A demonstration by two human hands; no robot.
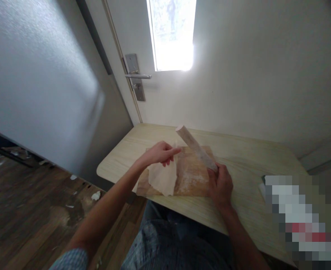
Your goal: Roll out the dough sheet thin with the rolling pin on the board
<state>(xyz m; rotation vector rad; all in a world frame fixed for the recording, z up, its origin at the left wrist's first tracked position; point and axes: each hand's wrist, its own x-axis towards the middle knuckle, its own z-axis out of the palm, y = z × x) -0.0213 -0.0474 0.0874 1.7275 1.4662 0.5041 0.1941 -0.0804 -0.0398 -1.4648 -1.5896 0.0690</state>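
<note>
My left hand (160, 153) pinches the upper edge of a thin, pale sheet of dough (163, 178) and lifts it off a floured wooden board (192, 177). The sheet hangs down over the board's left part. My right hand (220, 184) is closed round the near end of a wooden rolling pin (196, 147). The pin slants up and away to the left, with its far end raised above the board.
The board lies on a light wooden table (246, 157) set against a white wall. A door with a metal handle (138, 76) stands at the back left. A dark wooden floor (27, 210) with scraps lies to the left. A blurred-out item (300, 217) sits on the table's right.
</note>
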